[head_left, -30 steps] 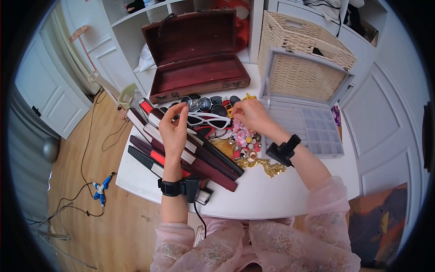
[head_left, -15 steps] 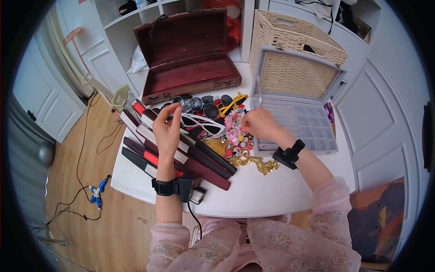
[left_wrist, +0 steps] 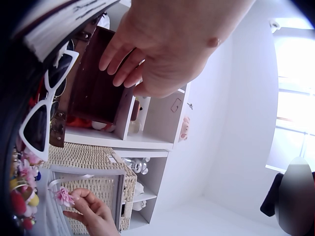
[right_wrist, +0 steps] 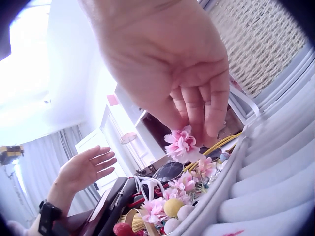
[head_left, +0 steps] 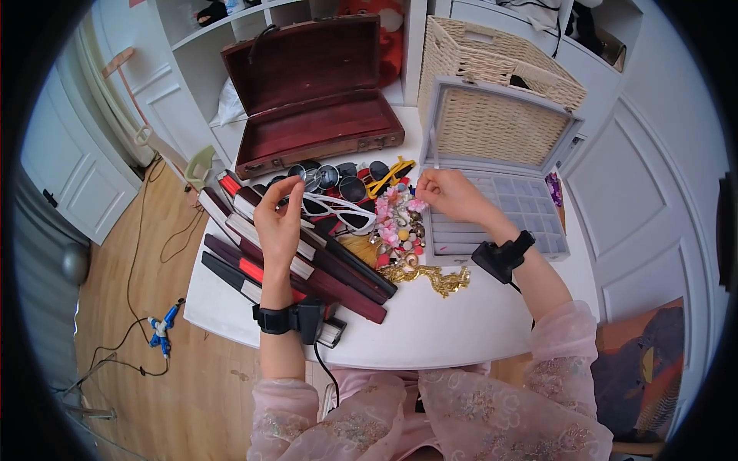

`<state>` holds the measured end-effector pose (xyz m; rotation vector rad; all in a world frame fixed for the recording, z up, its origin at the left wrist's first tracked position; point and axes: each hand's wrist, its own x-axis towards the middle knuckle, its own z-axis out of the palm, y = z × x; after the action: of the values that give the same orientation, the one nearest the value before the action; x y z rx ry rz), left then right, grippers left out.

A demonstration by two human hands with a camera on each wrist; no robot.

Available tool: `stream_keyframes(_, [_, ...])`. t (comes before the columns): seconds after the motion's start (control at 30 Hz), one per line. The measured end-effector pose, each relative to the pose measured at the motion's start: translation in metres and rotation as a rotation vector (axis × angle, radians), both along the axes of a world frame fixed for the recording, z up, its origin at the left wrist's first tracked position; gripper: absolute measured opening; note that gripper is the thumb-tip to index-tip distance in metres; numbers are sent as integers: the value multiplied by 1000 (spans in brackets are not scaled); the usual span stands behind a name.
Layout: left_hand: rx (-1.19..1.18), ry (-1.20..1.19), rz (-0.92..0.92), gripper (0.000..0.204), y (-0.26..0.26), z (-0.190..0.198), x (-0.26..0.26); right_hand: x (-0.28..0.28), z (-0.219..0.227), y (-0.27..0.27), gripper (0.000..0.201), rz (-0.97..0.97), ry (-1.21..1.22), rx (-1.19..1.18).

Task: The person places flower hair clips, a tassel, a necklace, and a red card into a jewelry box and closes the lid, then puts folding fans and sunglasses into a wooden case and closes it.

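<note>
Between thumb and fingertips, the right hand (head_left: 453, 195) pinches a pink flower (right_wrist: 182, 144), held over the left edge of the grey jewellery box (head_left: 496, 257). The left hand (head_left: 278, 224) hovers above the books (head_left: 327, 280), fingers loosely bent with nothing in them. White-framed sunglasses (head_left: 342, 212) lie beside it. More pink flowers (head_left: 390, 223), beads and a gold chain (head_left: 446, 283) form a pile between the books and the box. In the left wrist view the flower (left_wrist: 64, 196) shows at the right hand's fingertips.
An open dark-red case (head_left: 319, 142) stands at the back of the white table (head_left: 430, 330). Behind the box's raised lid is a wicker basket (head_left: 500, 54). Yellow glasses (head_left: 390, 177) and dark sunglasses lie near the case. Cables run across the floor at left.
The right hand has moved from beside the yellow glasses, rightward to the box's edge, with the pink flower now visible in its fingers. The left hand has kept its pose over the books.
</note>
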<state>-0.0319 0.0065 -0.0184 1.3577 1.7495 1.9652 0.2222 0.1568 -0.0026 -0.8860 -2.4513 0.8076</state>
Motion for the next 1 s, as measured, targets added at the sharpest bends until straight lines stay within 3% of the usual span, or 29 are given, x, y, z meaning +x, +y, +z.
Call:
stream_keyframes(0.23, [-13,-28,-62,21,1,-3,0,-3,4,-7,12,-8,8,30])
stream_keyframes(0.3, [-75,-73,-301,20,-1,0,7,-11,4,-16,11,77,41,61])
stream_keyframes(0.47, [-285,23,-563,23,-7,8,29,-30,8,-39,10,160,87,-83])
stream_keyframes(0.73, [-393,179,-549,18,-13,14,34,-47,15,-64,12,241,133,-167])
stream_keyframes(0.9, [-359,108,-522,9,-12,13,34,-45,8,-63,25,279,218,-240])
stream_keyframes(1.0, [-363,110,-544,9,-11,11,34,-41,13,-62,20,287,203,-141])
